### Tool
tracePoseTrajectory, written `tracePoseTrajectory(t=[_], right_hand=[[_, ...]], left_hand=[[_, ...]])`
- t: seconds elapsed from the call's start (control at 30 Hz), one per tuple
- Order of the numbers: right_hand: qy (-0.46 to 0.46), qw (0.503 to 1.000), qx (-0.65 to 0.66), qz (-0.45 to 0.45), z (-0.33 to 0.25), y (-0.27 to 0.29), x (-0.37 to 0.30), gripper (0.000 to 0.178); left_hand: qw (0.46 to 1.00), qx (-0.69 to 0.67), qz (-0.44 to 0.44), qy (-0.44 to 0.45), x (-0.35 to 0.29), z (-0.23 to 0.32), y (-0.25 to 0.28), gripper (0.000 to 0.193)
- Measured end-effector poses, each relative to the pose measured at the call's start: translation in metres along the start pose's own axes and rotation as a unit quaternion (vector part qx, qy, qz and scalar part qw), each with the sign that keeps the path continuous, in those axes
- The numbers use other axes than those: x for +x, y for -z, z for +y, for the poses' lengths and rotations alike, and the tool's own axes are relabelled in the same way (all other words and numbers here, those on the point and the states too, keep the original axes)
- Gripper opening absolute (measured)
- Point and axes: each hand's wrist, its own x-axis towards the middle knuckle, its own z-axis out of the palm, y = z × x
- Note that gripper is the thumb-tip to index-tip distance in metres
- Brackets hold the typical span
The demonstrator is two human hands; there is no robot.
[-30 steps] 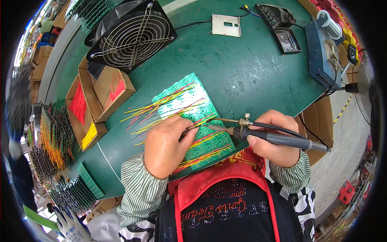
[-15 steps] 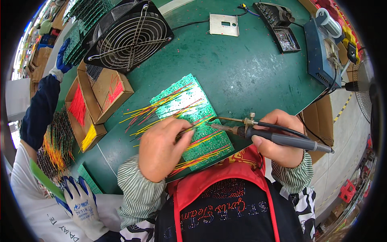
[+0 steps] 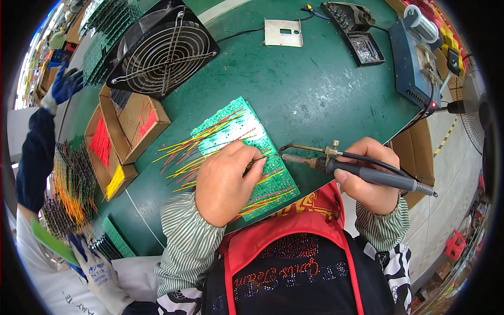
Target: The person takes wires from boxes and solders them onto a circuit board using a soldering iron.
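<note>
My left hand point(image 3: 226, 181) is over the green circuit board point(image 3: 251, 128), thumb and forefinger pinched on a thin dark wire point(image 3: 257, 159) near the board's right edge. My right hand point(image 3: 370, 176) grips a grey-handled soldering iron point(image 3: 375, 177) with a thin metal feed tube fixed along its top. The iron's tip points left, close beside the board's right edge. Rows of red, yellow and black wires point(image 3: 202, 137) lie across the board, their loose ends sticking out to the left. My left hand hides part of the board and some wires.
A black fan point(image 3: 168, 60) stands at the back left, beside stacked boards. Cardboard trays point(image 3: 139, 123) hold red and yellow wires. At the back right are a blue solder station point(image 3: 415, 68) and a black holder point(image 3: 362, 39). A co-worker's gloved hands point(image 3: 100, 275) are at left.
My left hand has moved right over the board. The iron's tip has shifted right, off the board's surface. At the far left, a co-worker's blue-gloved hand has come away from the stacked boards.
</note>
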Motion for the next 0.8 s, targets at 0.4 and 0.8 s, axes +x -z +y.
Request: tracePoseTrajectory(t=[0.4, 0.8], right_hand=[[0.057, 0.998, -0.031, -0.027, 0.005, -0.003, 0.010, 0.019], [0.080, 0.996, -0.042, -0.025, 0.001, 0.005, 0.002, 0.019]], left_hand=[[0.999, -0.032, -0.016, 0.034, 0.005, 0.000, 0.000, 0.009], [1.000, -0.009, 0.015, 0.020, -0.005, 0.001, 0.009, 0.008]])
